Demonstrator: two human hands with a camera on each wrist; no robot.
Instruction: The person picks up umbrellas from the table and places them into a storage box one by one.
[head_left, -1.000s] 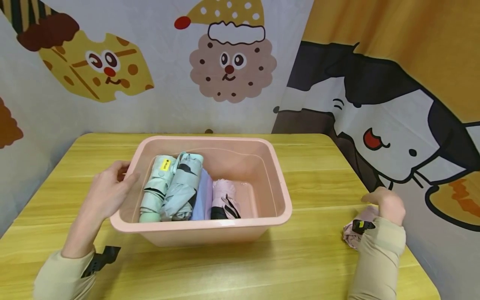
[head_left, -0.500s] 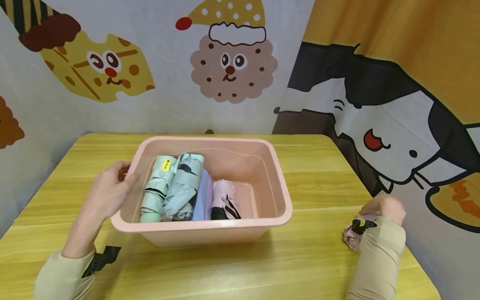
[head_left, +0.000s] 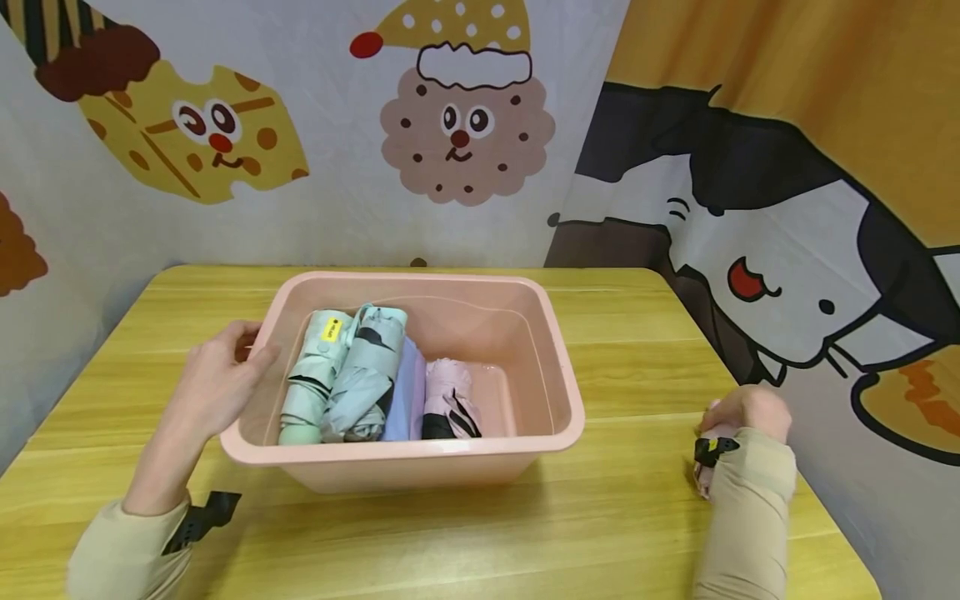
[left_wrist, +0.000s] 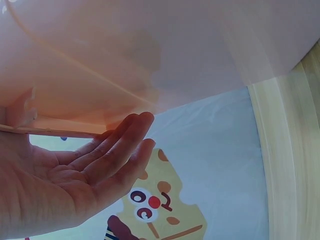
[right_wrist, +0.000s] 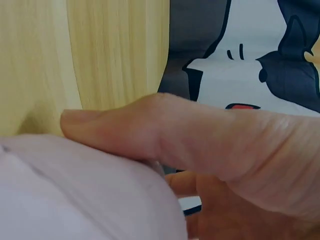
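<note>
A pink plastic bin (head_left: 450,468) stands on the table. My left hand (head_left: 217,379) holds its left rim, thumb over the edge; in the left wrist view the fingers (left_wrist: 117,155) lie along the outer wall. Inside lie a mint folded umbrella (head_left: 306,408), a pale blue-grey one (head_left: 375,362), a blue-purple folded item (head_left: 405,400) and a pink folded umbrella (head_left: 448,385). At the table's right side, my right hand (head_left: 753,412) grips another pale pink rolled bundle (right_wrist: 90,195), which looks like a folded umbrella. The hand and wrist strap mostly cover it in the head view.
The wooden table (head_left: 615,517) extends between the bin and my right hand. A cartoon-printed curtain (head_left: 322,225) hangs behind and along the right edge. Inside the bin, bare floor (head_left: 493,400) shows right of the pink umbrella.
My right hand has lowered onto the pink bundle, closed around it and shifted slightly left with it. The left hand and the bin stay where they were.
</note>
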